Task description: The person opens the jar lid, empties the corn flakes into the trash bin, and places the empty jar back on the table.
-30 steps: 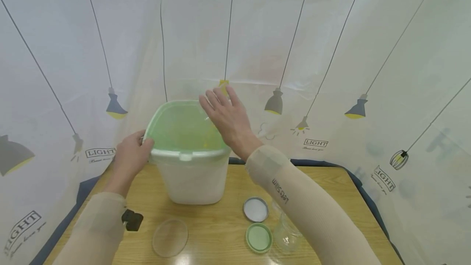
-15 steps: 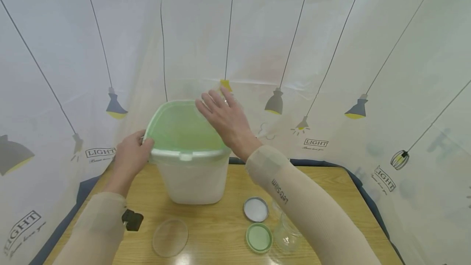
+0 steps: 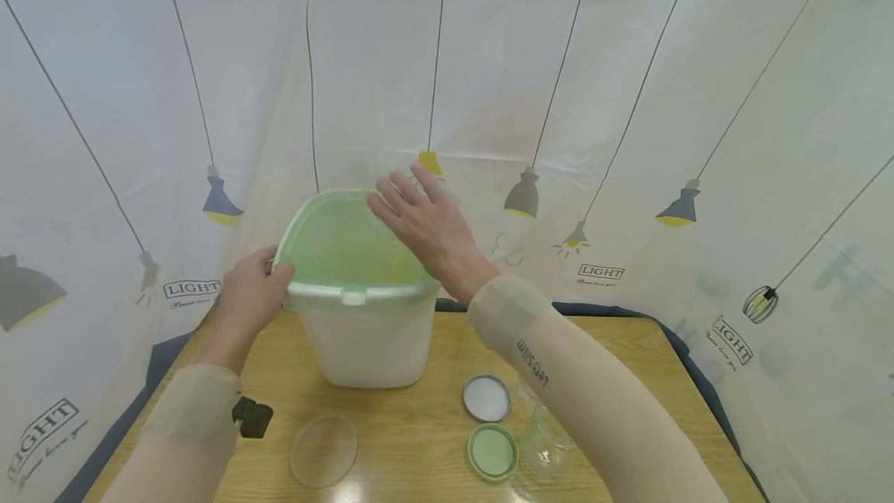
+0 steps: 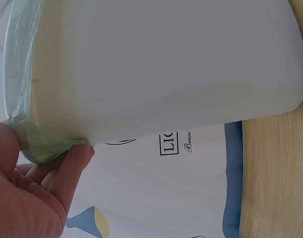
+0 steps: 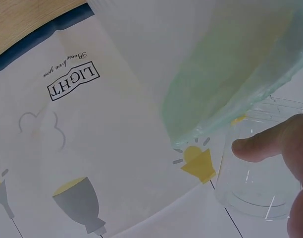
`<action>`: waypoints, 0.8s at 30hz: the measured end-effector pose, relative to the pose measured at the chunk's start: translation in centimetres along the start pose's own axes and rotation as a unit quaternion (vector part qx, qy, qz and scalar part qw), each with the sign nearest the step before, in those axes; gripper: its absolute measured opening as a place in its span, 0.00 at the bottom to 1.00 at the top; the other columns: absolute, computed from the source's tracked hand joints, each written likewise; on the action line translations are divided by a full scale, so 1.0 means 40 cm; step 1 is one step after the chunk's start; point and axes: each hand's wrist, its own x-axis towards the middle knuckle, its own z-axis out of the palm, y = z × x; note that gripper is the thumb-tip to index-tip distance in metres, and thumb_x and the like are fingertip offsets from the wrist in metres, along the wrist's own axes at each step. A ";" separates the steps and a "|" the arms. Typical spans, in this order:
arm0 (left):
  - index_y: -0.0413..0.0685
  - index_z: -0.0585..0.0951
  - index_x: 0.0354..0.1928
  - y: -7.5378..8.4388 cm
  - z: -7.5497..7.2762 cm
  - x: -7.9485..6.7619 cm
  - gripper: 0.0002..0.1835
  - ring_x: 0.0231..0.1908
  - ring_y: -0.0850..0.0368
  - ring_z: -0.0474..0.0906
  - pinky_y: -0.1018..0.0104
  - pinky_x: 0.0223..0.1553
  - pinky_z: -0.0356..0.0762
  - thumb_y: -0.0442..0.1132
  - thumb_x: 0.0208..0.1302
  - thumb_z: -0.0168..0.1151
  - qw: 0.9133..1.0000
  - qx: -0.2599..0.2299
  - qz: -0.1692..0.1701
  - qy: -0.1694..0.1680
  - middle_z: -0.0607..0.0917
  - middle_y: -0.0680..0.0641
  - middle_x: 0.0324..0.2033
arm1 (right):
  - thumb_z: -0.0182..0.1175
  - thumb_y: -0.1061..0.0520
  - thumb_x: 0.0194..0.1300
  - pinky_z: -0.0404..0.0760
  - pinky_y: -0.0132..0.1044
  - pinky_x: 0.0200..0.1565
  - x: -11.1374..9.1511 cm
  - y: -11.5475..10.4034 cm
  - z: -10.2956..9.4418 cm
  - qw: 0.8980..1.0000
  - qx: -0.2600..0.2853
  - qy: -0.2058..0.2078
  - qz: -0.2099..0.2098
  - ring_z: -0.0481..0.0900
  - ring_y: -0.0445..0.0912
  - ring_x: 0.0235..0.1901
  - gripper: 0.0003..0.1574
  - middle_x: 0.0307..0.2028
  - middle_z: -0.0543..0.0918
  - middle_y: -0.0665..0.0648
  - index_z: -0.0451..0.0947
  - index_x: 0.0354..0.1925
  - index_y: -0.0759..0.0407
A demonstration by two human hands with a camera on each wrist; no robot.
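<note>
A white bin (image 3: 377,348), lined with a thin green plastic bag (image 3: 335,247), stands upright on the wooden table. At its left rim my left hand (image 3: 253,289) grips the edge; the left wrist view shows its fingers pinching the gathered bag (image 4: 47,141). Above the bin's right side is my right hand (image 3: 433,227), its back toward the head camera. In the right wrist view this hand's thumb (image 5: 260,146) lies against a clear jar (image 5: 258,188), which appears tipped with its ringed end toward the bin. The other fingers' grip is mostly hidden.
Clear glassware (image 3: 548,445) stands partly behind the right forearm. Beside it lie a silver-rimmed white lid (image 3: 486,397) and a green lid (image 3: 492,452). A clear round disc (image 3: 324,451) lies front left. A lamp-printed sheet (image 3: 628,138) surrounds the table (image 3: 419,441).
My right hand has shifted slightly left over the bin's opening. The left hand and the bin stay in place.
</note>
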 end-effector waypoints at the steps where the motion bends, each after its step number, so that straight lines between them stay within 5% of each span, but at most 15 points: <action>1: 0.44 0.65 0.71 0.000 0.000 0.000 0.31 0.23 0.54 0.71 0.67 0.21 0.70 0.46 0.68 0.40 1.000 -0.002 -0.001 -0.001 0.83 0.37 0.42 | 0.65 0.62 0.60 0.36 0.50 0.77 -0.001 -0.001 0.000 1.000 -0.005 0.000 -0.003 0.49 0.48 0.76 0.56 0.76 0.53 0.49 0.46 0.76 0.44; 24: 0.44 0.65 0.71 0.001 0.000 0.000 0.31 0.24 0.53 0.71 0.68 0.21 0.71 0.46 0.68 0.40 1.000 0.002 -0.004 -0.002 0.83 0.37 0.43 | 0.66 0.60 0.59 0.40 0.50 0.78 -0.005 0.006 0.002 0.999 -0.020 0.030 -0.024 0.52 0.47 0.75 0.56 0.76 0.55 0.48 0.46 0.76 0.44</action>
